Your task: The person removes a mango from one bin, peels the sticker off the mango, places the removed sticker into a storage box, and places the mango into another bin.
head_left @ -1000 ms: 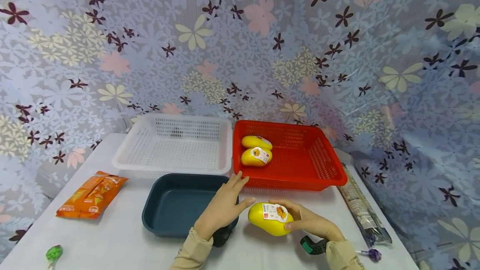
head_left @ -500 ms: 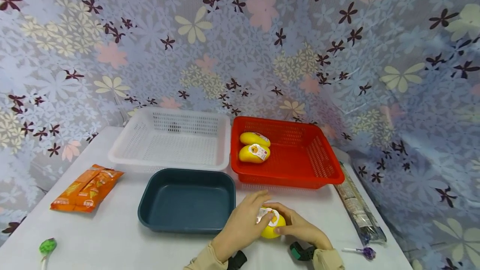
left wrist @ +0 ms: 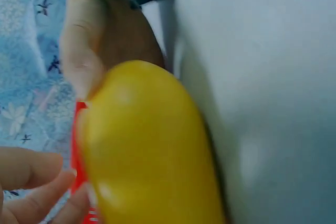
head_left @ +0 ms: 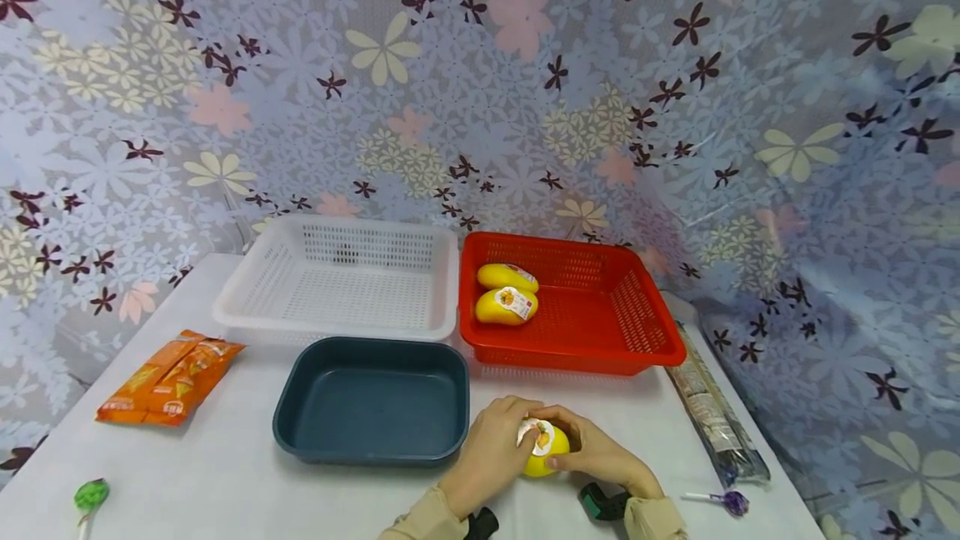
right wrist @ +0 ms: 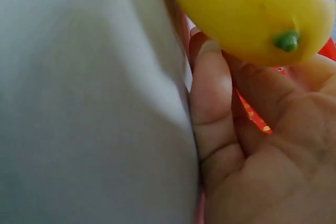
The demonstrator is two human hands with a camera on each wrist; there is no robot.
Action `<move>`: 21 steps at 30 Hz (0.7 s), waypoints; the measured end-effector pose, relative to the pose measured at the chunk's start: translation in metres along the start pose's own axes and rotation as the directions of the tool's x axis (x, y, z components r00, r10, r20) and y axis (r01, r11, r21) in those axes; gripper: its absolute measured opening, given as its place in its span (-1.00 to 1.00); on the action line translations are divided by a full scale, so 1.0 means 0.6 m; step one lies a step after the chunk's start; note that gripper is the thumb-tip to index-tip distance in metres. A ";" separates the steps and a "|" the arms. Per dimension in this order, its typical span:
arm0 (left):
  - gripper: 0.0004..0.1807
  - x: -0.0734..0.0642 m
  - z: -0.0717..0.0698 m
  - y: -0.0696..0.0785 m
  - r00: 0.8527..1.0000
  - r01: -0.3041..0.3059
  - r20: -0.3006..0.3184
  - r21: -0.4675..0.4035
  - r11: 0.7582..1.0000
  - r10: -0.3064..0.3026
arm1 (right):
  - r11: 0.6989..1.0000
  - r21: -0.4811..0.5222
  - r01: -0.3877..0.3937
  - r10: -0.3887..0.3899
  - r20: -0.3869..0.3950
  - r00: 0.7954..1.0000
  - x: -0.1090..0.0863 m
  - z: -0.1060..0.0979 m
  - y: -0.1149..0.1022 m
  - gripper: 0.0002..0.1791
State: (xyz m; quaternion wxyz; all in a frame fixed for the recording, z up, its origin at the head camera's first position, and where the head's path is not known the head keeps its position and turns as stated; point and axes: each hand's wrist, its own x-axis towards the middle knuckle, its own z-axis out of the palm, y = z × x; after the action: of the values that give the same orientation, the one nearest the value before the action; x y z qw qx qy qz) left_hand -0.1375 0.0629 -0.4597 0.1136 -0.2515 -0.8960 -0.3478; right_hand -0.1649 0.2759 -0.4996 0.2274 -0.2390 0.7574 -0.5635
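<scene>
A yellow mango [head_left: 537, 467] with a white label is between both hands, just in front of the red basket. My right hand [head_left: 600, 450] grips it from the right, thumb on the near side. From the left, my left hand [head_left: 489, 444] holds it, with the thumb over the label and the fingers across the far side. Smooth yellow skin of the mango [left wrist: 149, 145] fills the middle of the left wrist view. Its green stem end shows in the right wrist view above the thumb [right wrist: 211, 85]. Two similar mangoes [head_left: 506, 305] lie at the left of the red basket [head_left: 577, 357].
A white basket [head_left: 337, 332] and a dark teal tray [head_left: 371, 458] are left of the red one. An orange snack bag [head_left: 168, 380] and a green lollipop [head_left: 91, 494] lie far left. A long clear packet [head_left: 712, 411] and a purple lollipop [head_left: 733, 503] are at the right.
My left hand has moved right, from the tray's edge onto the mango. My right hand kept its hold and shifted slightly left. The head view has shifted a little.
</scene>
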 end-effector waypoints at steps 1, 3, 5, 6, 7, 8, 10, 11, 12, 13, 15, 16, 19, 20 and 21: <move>-0.73 0.001 0.003 -0.002 1.000 -0.004 0.000 0.018 1.000 0.004 | 1.000 -0.015 -0.018 0.018 -0.006 1.000 0.001 0.001 0.000 -0.35; -0.76 0.004 0.006 -0.006 1.000 -0.020 0.000 0.052 0.998 0.020 | 0.998 -0.049 -0.050 0.049 -0.020 0.999 0.002 0.002 0.000 -0.35; -0.78 0.007 0.010 -0.009 0.999 -0.042 -0.008 0.081 0.996 0.043 | 0.995 -0.077 -0.070 0.068 -0.032 0.997 0.003 0.003 0.000 -0.34; -0.80 0.009 0.011 -0.010 0.999 -0.050 -0.012 0.088 0.995 0.051 | 0.993 -0.085 -0.078 0.075 -0.034 0.997 0.004 0.003 0.000 -0.33; -0.81 0.011 0.013 -0.010 0.998 -0.059 -0.021 0.091 0.994 0.061 | 0.992 -0.100 -0.078 0.075 -0.033 0.997 0.003 0.003 -0.001 -0.32; -0.82 0.013 0.013 -0.011 0.997 -0.068 -0.030 0.093 0.993 0.071 | 0.992 -0.103 -0.077 0.074 -0.030 0.997 0.003 0.003 -0.001 -0.29; -0.83 0.017 0.015 -0.012 0.995 -0.081 -0.046 0.093 0.992 0.086 | 0.990 -0.120 -0.069 0.067 -0.023 0.997 0.003 0.004 -0.001 -0.21; -0.84 0.018 0.016 -0.013 0.994 -0.087 -0.051 0.092 0.992 0.092 | 0.990 -0.125 -0.067 0.066 -0.015 0.998 0.003 0.005 -0.001 -0.17; -0.84 0.019 0.016 -0.013 0.994 -0.093 -0.052 0.092 0.991 0.098 | 0.989 -0.134 -0.063 0.063 -0.008 0.998 0.003 0.007 -0.001 -0.14; -0.84 0.019 0.016 -0.014 0.993 -0.103 -0.052 0.105 0.989 0.109 | 0.988 -0.140 -0.059 0.060 -0.003 0.998 0.003 0.008 0.000 -0.12; -0.86 0.021 0.016 -0.015 0.991 -0.123 -0.043 0.129 0.984 0.129 | 0.988 -0.139 -0.064 0.064 -0.001 0.998 0.004 0.011 0.000 -0.08; -0.87 0.021 0.016 -0.015 0.989 -0.136 -0.036 0.153 0.979 0.143 | 0.988 -0.137 -0.067 0.068 0.000 0.998 0.004 0.012 0.000 -0.09; -0.93 0.024 0.014 -0.015 0.983 -0.175 -0.004 0.239 0.955 0.181 | 0.988 -0.131 -0.083 0.082 -0.011 0.997 0.005 0.015 -0.004 -0.10; -0.94 0.024 0.013 -0.015 0.982 -0.185 0.004 0.263 0.947 0.191 | 0.988 -0.131 -0.086 0.085 -0.016 0.996 0.005 0.015 -0.004 -0.10; -0.94 0.025 0.012 -0.015 0.979 -0.198 0.014 0.291 0.936 0.203 | 0.987 -0.134 -0.089 0.088 -0.018 0.996 0.006 0.015 -0.005 -0.11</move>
State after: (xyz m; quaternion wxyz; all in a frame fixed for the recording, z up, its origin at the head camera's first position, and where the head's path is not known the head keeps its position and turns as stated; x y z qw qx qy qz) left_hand -0.1551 0.0676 -0.4642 0.1917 -0.3192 -0.9061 -0.2010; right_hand -0.1618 0.2660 -0.4993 0.2310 -0.2166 0.8048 -0.5020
